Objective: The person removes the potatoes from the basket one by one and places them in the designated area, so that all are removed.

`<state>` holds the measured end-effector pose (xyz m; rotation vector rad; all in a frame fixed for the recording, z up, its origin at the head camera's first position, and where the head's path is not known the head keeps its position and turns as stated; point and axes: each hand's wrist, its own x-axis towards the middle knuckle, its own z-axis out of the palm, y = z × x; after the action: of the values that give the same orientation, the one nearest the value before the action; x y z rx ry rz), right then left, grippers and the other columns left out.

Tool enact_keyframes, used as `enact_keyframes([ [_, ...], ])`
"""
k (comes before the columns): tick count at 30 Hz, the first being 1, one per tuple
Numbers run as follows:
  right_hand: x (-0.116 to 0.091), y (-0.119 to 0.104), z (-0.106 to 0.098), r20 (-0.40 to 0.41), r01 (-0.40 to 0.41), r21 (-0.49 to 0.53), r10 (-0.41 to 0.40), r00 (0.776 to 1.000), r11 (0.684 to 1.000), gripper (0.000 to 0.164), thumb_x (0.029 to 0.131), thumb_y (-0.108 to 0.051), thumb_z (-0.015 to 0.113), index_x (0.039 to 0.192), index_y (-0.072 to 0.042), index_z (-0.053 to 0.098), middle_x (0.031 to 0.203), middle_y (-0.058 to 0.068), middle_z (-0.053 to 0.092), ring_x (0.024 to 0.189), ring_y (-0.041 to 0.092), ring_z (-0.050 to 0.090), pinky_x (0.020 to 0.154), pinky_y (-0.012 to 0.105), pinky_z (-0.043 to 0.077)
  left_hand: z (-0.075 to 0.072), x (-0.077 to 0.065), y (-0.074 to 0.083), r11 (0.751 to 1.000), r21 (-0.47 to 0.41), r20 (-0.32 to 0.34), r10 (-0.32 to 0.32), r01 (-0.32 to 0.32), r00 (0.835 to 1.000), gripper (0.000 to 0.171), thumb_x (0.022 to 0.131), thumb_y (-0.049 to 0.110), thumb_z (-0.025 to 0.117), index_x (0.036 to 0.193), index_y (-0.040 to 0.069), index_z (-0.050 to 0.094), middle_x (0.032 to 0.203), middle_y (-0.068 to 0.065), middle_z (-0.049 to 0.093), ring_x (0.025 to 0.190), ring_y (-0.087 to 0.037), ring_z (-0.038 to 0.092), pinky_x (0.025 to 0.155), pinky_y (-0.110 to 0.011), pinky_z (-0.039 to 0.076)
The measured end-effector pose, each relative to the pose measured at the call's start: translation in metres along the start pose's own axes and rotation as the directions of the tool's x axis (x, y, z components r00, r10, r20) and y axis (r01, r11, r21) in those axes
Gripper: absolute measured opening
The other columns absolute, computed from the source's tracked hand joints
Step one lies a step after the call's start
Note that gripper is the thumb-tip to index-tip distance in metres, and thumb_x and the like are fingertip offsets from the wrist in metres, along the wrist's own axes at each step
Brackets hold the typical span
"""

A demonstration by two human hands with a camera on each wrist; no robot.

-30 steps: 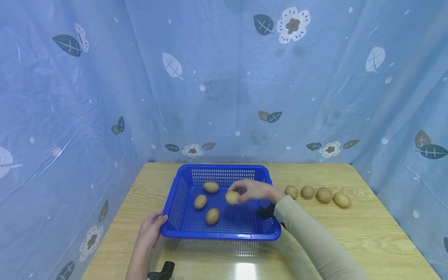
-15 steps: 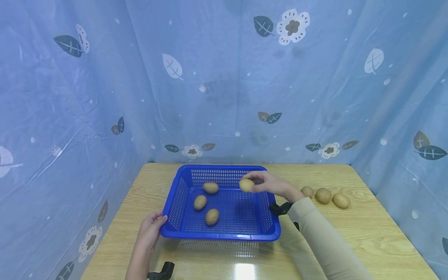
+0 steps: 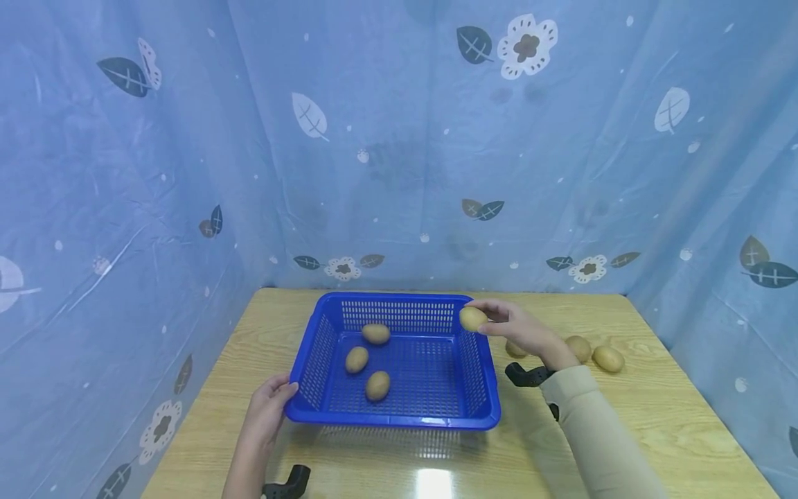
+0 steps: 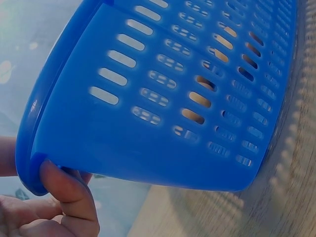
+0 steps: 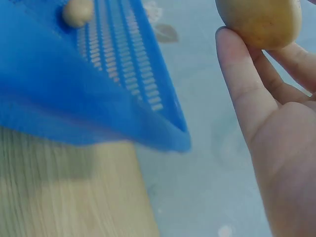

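Observation:
A blue plastic basket (image 3: 399,421) stands on the table with three potatoes inside: one at the back (image 3: 376,334), another potato (image 3: 357,360) at the left and a third potato (image 3: 377,386) nearer the front. My left hand (image 3: 268,410) grips its left front rim; in the left wrist view the thumb (image 4: 69,195) bends over the edge. Above the right rim, my right hand (image 3: 516,327) pinches a yellowish potato (image 3: 472,319) between thumb and fingers. That potato (image 5: 261,22) also shows in the right wrist view, held in the air apart from the basket.
Right of the basket, potatoes lie on the wooden table (image 3: 673,430): one (image 3: 516,349) partly under my right hand, another potato (image 3: 580,348) by the wrist, and a yellower potato (image 3: 608,359) farthest right. A patterned blue curtain (image 3: 399,173) hangs behind and along both sides.
My right hand has carried the held potato up and rightward, from inside the basket to above its right rim. My left hand and the basket have stayed put.

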<state>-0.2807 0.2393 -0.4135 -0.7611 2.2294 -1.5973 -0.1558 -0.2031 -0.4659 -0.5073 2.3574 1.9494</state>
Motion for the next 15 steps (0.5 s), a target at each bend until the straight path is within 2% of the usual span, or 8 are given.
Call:
enact_keyframes([
  [4,-0.012,0.005,-0.01,-0.046,0.036,0.066,-0.033,0.998,0.997,0.048,0.093,-0.01,0.057,0.138,0.0,0.043,0.125,-0.008,0.057,0.112,0.003,0.056,0.09,0.021,0.049,0.0,0.0,0.0,1.0,0.0,0.001,-0.004,0.004,1.0,0.043,0.099,0.021,0.043,0.134,-0.005,0.041,0.128,-0.022,0.054,0.111,-0.021,0.058,0.095,-0.026,0.051],
  [7,-0.022,0.007,-0.015,-0.077,0.017,0.113,-0.009,0.997,0.993,0.051,0.094,-0.009,0.056,0.139,0.003,0.039,0.123,-0.013,0.057,0.11,0.001,0.056,0.087,0.019,0.05,-0.001,0.0,0.0,1.0,-0.002,-0.003,-0.008,0.008,1.0,0.043,0.099,0.02,0.044,0.134,-0.005,0.041,0.128,-0.023,0.054,0.112,-0.022,0.058,0.096,-0.029,0.05],
  [10,-0.034,0.01,-0.019,-0.112,-0.02,0.133,0.035,0.993,0.991,0.051,0.094,-0.01,0.056,0.14,0.003,0.037,0.117,-0.012,0.06,0.088,-0.001,0.058,0.065,0.016,0.049,-0.001,0.0,0.0,1.0,0.003,-0.001,-0.013,0.013,1.0,0.044,0.099,0.022,0.044,0.135,-0.005,0.04,0.13,-0.023,0.053,0.116,-0.026,0.056,0.102,-0.036,0.046],
  [11,-0.037,0.012,-0.02,-0.123,-0.026,0.135,0.043,0.991,0.991,0.051,0.095,-0.01,0.055,0.14,0.003,0.036,0.116,-0.012,0.06,0.085,-0.001,0.057,0.062,0.016,0.047,-0.001,0.001,0.0,1.0,-0.001,0.001,-0.013,0.013,1.0,0.045,0.099,0.022,0.044,0.136,-0.005,0.04,0.131,-0.024,0.052,0.119,-0.027,0.054,0.104,-0.039,0.044],
  [14,-0.049,0.02,-0.022,-0.162,-0.052,0.111,0.07,0.984,0.992,0.051,0.095,-0.011,0.055,0.14,0.004,0.036,0.116,-0.015,0.06,0.084,-0.003,0.056,0.06,0.015,0.045,0.0,0.001,0.0,1.0,-0.008,0.006,-0.015,0.015,1.0,0.047,0.099,0.022,0.044,0.137,-0.005,0.038,0.134,-0.025,0.049,0.124,-0.032,0.05,0.108,-0.044,0.038],
  [15,-0.052,0.024,-0.022,-0.175,-0.06,0.094,0.076,0.982,0.994,0.052,0.096,-0.013,0.055,0.14,0.004,0.036,0.118,-0.015,0.059,0.088,-0.005,0.056,0.066,0.014,0.047,0.0,0.001,0.0,1.0,-0.012,0.007,-0.015,0.015,1.0,0.047,0.099,0.022,0.044,0.138,-0.005,0.037,0.135,-0.025,0.049,0.125,-0.032,0.049,0.108,-0.044,0.037],
])
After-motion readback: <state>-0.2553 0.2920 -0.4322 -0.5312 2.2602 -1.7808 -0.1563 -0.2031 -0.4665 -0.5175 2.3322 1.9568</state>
